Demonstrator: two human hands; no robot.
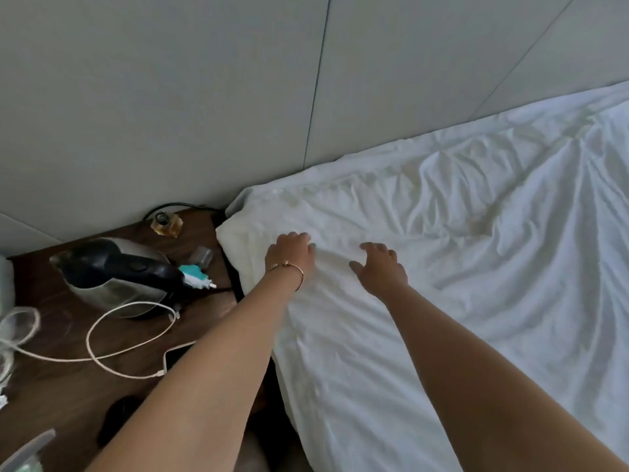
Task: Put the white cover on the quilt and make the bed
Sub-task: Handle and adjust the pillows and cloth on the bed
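Note:
The quilt in its white cover (459,267) lies wrinkled across the bed, its corner reaching the grey padded wall. My left hand (291,255), with a gold bracelet on the wrist, rests on the cover near that corner, fingers loosely bent. My right hand (379,267) sits a little to the right, fingers spread and relaxed on the fabric. Neither hand grips the cloth. A yellowish patch of the quilt shows through the cover between and beyond the hands.
A dark wooden bedside table (68,386) stands left of the bed. On it are a black and steel kettle (115,274), a white charging cable (112,349), a phone (177,356), a small perfume bottle (166,224) and a teal plug (195,275).

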